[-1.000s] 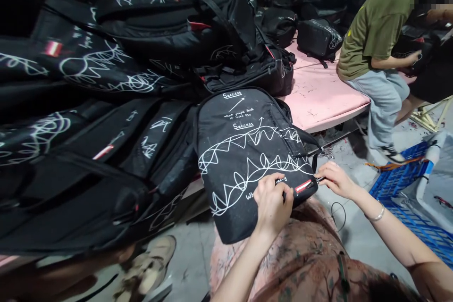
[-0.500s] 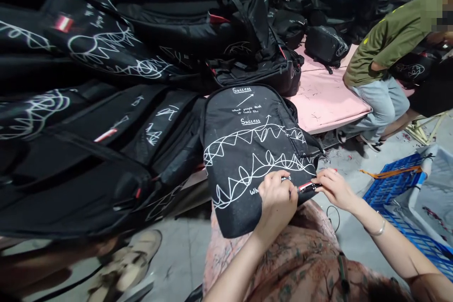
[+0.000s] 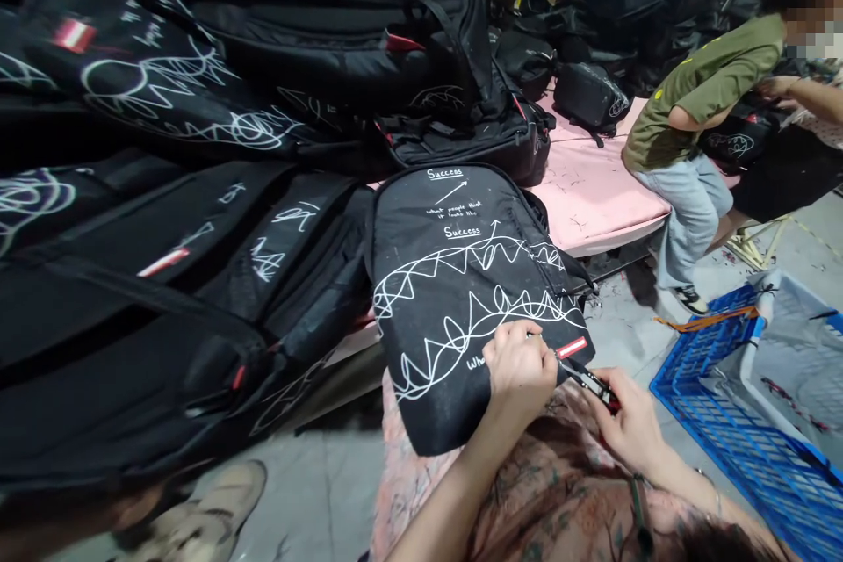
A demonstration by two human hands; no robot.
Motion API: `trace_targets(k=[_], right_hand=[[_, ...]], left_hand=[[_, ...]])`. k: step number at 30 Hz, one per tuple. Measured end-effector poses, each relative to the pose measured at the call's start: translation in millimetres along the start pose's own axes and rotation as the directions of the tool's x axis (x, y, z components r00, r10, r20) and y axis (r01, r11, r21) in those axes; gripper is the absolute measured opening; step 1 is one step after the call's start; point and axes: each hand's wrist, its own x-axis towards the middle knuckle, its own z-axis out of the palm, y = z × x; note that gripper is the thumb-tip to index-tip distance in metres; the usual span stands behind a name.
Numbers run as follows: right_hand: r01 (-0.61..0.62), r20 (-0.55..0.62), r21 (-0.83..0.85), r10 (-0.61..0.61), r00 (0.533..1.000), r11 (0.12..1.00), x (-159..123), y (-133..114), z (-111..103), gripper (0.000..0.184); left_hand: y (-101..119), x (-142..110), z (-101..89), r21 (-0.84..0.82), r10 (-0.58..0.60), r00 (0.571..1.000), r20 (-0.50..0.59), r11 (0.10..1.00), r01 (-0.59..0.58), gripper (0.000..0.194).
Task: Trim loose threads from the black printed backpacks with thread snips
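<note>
A black backpack (image 3: 454, 290) with white printed scribbles and the word "Success" lies across my lap and the bench edge. My left hand (image 3: 522, 369) is closed on its lower front, fingers curled down against the fabric; what lies under the fingertips is hidden. In my right hand (image 3: 629, 421) is a pair of thread snips (image 3: 596, 386) with dark and red handles. Their metal tip points at the bag's lower right corner, close to my left thumb. Just above that tip is a red and white label (image 3: 572, 347) on the backpack.
Many black backpacks (image 3: 342, 35) are heaped to the left and behind. A pink bench top (image 3: 593, 202) carries thread scraps. A blue crate (image 3: 711, 360) with a pale liner stands at right. A person in a green shirt (image 3: 711, 88) sits beyond; someone's shoe (image 3: 230, 500) shows lower left.
My right hand has drawn down and back from the label, uncovering it and the snips. My left hand stays on the backpack. The view has shifted slightly; the seated person leans differently.
</note>
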Motion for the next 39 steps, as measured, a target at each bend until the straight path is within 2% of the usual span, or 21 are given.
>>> trace_targets(k=[5, 12, 16, 20, 22, 23, 24, 25, 26, 28, 29, 30, 32, 34, 35, 37, 39], right_hand=[[-0.064, 0.047, -0.009, 0.065, 0.997, 0.998, 1, -11, 5, 0.017], [-0.103, -0.038, -0.119, 0.099, 0.994, 0.988, 9, -22, 17, 0.017], [-0.123, -0.035, -0.13, 0.119, 0.992, 0.984, 13, -25, 26, 0.017], [-0.127, -0.011, 0.006, 0.127, 0.992, 0.992, 15, -21, 18, 0.02], [-0.148, -0.006, 0.152, 0.151, 0.989, 0.977, 20, -12, 8, 0.02], [-0.16, -0.007, 0.23, 0.166, 0.986, 0.96, 24, -6, 1, 0.02], [-0.177, -0.007, 0.311, 0.189, 0.982, 0.934, 29, 3, -5, 0.021], [-0.202, -0.001, 0.397, 0.22, 0.976, 0.895, 34, 12, -10, 0.023], [-0.233, 0.019, 0.49, 0.258, 0.966, 0.84, 39, 22, -15, 0.027], [-0.307, 0.098, 0.672, 0.33, 0.939, 0.674, 48, 42, -20, 0.035], [-0.335, 0.14, 0.741, 0.354, 0.925, 0.581, 50, 50, -20, 0.039], [-0.351, 0.172, 0.789, 0.369, 0.914, 0.503, 51, 56, -19, 0.042], [-0.354, 0.196, 0.836, 0.375, 0.906, 0.419, 49, 63, -12, 0.045], [-0.342, 0.189, 0.85, 0.373, 0.908, 0.401, 45, 63, -1, 0.045], [-0.337, 0.185, 0.853, 0.374, 0.909, 0.399, 43, 61, 5, 0.044], [-0.325, 0.167, 0.864, 0.389, 0.906, 0.384, 39, 55, 18, 0.043], [-0.31, 0.134, 0.873, 0.426, 0.895, 0.376, 37, 48, 29, 0.042]], left_hand=[[1, -1, -3.0, 0.014, 0.01, 1.0, 0.01, 1.0, -0.01, 0.02], [3, -5, -0.9, -0.013, 0.015, 0.999, -0.039, 1.0, -0.015, 0.017], [6, -7, 3.3, -0.04, 0.013, 0.997, -0.082, 0.999, -0.016, 0.014], [7, -13, 4.2, -0.105, 0.044, 0.988, -0.145, 0.993, -0.06, 0.015], [6, -18, 0.5, -0.202, 0.129, 0.982, -0.14, 0.967, -0.155, 0.016], [6, -21, -2.6, -0.266, 0.2, 0.975, -0.097, 0.939, -0.219, 0.017], [6, -25, -6.1, -0.334, 0.292, 0.956, -0.026, 0.899, -0.283, 0.018], [6, -28, -9.9, -0.4, 0.393, 0.918, 0.059, 0.852, -0.339, 0.019], [5, -31, -13.4, -0.453, 0.489, 0.861, 0.144, 0.806, -0.382, 0.019], [5, -34, -17.6, -0.489, 0.615, 0.746, 0.256, 0.748, -0.449, 0.024], [5, -35, -17.5, -0.469, 0.633, 0.723, 0.275, 0.745, -0.474, 0.031], [5, -35, -15.6, -0.423, 0.624, 0.731, 0.274, 0.761, -0.491, 0.038], [8, -31, -6.8, -0.271, 0.554, 0.798, 0.237, 0.827, -0.493, 0.037], [14, -26, 6.7, -0.069, 0.493, 0.851, 0.183, 0.869, -0.489, 0.025], [19, -23, 14.2, 0.04, 0.479, 0.863, 0.159, 0.87, -0.491, 0.021], [28, -16, 28.0, 0.223, 0.477, 0.87, 0.127, 0.841, -0.493, 0.017], [34, -9, 38.3, 0.321, 0.468, 0.878, 0.104, 0.819, -0.475, 0.017]])
